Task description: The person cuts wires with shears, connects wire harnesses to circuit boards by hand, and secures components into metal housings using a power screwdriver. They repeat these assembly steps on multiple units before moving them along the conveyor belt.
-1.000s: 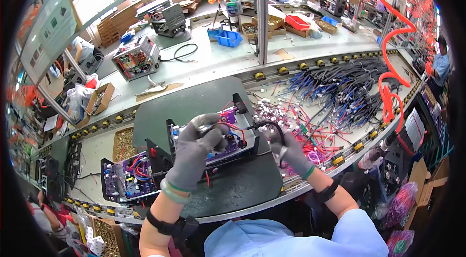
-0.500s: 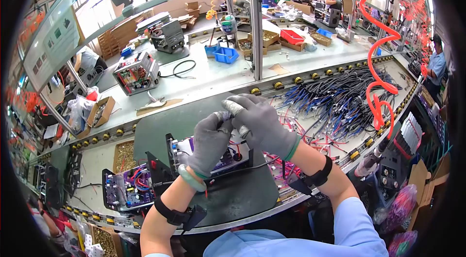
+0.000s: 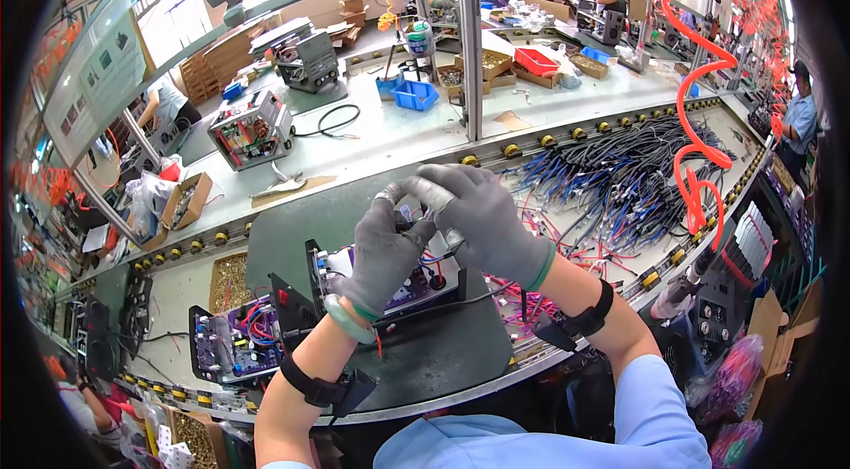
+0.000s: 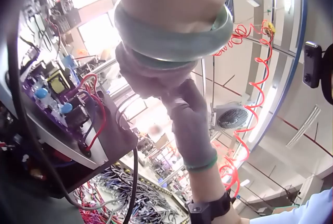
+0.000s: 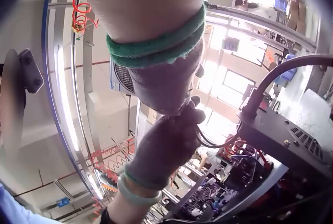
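Both hands wear grey gloves and meet above a purple circuit board unit (image 3: pixel 412 289). My left hand (image 3: pixel 382 257) has its fingers curled up at the ends of thin wires (image 5: pixel 209 144). From the other side my right hand (image 3: pixel 498 223) bends over the left fingertips and pinches at the same spot. The fingers hide the wire ends. Those wires come from the unit's black end panel (image 5: pixel 291 135), where a thick black cable (image 5: pixel 281 73) enters from outside. In the head view the cable trails right, below the right hand.
A second board unit (image 3: pixel 232 341) stands left on the bench, near a box of brass-coloured parts (image 3: pixel 232 279). Black and blue cables (image 3: pixel 620 168) and pink-red wires (image 3: pixel 522 301) lie right. A dark green mat (image 3: pixel 460 349) is underneath. A red coiled hose (image 3: pixel 686 106) hangs at right.
My right hand has left the black cable beside the end panel and moved left and up to the left fingertips. The left hand has risen slightly. Over the last half second both stay nearly in place.
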A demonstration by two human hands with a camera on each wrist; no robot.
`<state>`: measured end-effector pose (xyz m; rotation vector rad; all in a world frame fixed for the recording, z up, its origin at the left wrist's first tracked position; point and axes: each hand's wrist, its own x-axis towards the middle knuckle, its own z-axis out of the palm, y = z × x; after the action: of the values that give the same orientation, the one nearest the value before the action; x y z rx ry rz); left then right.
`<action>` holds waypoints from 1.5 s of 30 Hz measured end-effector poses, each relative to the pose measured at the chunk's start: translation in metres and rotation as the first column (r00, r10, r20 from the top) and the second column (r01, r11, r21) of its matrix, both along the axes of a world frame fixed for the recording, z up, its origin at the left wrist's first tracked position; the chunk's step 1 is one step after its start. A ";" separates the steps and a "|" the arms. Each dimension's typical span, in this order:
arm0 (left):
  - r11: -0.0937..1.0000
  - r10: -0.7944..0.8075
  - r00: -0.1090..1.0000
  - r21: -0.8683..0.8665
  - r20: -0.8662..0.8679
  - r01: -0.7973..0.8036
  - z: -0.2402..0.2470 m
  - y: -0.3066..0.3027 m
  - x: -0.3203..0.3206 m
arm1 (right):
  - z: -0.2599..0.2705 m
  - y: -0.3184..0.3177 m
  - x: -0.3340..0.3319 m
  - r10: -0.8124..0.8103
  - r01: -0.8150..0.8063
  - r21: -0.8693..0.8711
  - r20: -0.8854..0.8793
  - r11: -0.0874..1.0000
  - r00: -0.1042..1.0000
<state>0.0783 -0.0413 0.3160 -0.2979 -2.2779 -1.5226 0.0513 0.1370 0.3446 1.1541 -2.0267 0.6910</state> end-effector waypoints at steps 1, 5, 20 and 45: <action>0.999 -0.028 0.997 -0.023 -0.065 0.026 -0.004 -0.002 -0.003 | 0.001 -0.001 0.001 0.006 0.001 0.074 -0.089 0.997 0.996; 0.992 -0.018 0.990 0.122 -0.143 0.035 -0.011 0.006 -0.009 | 0.013 -0.001 0.004 -0.004 0.021 0.137 -0.121 0.990 0.993; 0.987 -0.109 0.992 0.129 0.064 0.100 0.002 0.006 0.005 | -0.007 0.017 -0.021 0.173 -0.122 -0.160 0.362 0.979 0.916; 0.523 0.208 0.968 -0.852 0.143 0.013 -0.002 -0.009 -0.023 | -0.054 -0.012 -0.038 -0.203 0.100 0.177 0.808 0.979 0.553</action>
<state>0.0550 -0.0500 0.3139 -0.2346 -3.0189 -0.2346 0.0130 0.1248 0.2904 0.7170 -2.9453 1.2021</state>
